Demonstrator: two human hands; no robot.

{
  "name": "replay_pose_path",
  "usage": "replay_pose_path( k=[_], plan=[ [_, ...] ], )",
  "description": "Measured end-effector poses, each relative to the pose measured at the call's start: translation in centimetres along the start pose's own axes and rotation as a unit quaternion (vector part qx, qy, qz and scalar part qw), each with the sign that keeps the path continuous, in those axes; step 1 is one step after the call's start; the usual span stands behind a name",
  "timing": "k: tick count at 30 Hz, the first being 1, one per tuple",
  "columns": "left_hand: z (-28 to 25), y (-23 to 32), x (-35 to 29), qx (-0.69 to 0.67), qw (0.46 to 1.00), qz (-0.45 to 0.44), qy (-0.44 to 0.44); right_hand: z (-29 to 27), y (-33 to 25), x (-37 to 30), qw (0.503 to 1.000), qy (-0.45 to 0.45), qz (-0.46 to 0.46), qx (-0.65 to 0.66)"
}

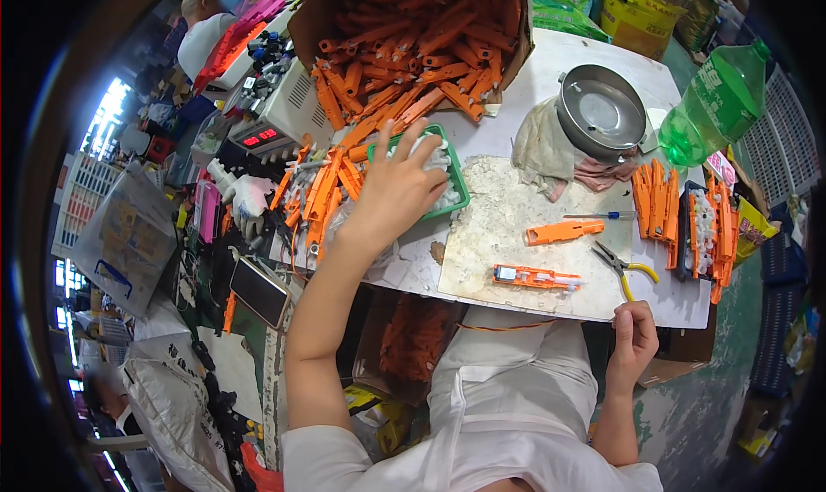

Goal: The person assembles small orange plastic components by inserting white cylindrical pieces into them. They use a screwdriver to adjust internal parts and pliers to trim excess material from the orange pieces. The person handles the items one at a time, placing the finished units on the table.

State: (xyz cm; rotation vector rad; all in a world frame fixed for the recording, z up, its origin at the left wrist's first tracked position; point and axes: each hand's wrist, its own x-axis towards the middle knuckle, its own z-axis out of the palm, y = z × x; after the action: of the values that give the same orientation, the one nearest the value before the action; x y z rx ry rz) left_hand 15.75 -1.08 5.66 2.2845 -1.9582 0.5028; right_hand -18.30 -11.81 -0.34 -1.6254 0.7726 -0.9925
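My left hand (397, 189) reaches over a green basket (460, 182) of small white parts, its fingers spread. Part of the basket is hidden under the hand. At the table's front edge my right hand (635, 337) is closed, thumb against curled fingers; anything inside them is too small to make out. Just beyond it lie yellow-handled pliers (626, 273). An orange housing fitted with small white and grey parts (538, 277) rests on the worn board (482, 234). Behind it are another orange housing (564, 232) and a screwdriver (602, 215).
A carton (523, 45) heaped with orange housings (413, 45) stands at the back. Rightward are a metal bowl (602, 109) on rags, a green bottle (718, 101) and rows of orange housings (658, 204). On the left are a boxed power supply (280, 105) and a phone (260, 292).
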Motion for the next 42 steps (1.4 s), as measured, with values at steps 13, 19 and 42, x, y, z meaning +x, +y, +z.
replay_pose_path(
  k=[13,19,42],
  plan=[
    [-0.6,0.9,0.2,-0.030,1.000,0.009,-0.002,0.2,0.3,0.0,1.000,-0.003,0.007,0.003],
    [-0.3,1.0,0.6,0.022,0.999,0.006,-0.037,-0.3,0.3,-0.2,1.000,-0.004,0.024,0.018],
    [-0.8,0.3,0.5,0.073,0.995,0.000,-0.064,-0.6,1.0,-0.2,0.999,0.003,0.036,0.008]
  ],
)
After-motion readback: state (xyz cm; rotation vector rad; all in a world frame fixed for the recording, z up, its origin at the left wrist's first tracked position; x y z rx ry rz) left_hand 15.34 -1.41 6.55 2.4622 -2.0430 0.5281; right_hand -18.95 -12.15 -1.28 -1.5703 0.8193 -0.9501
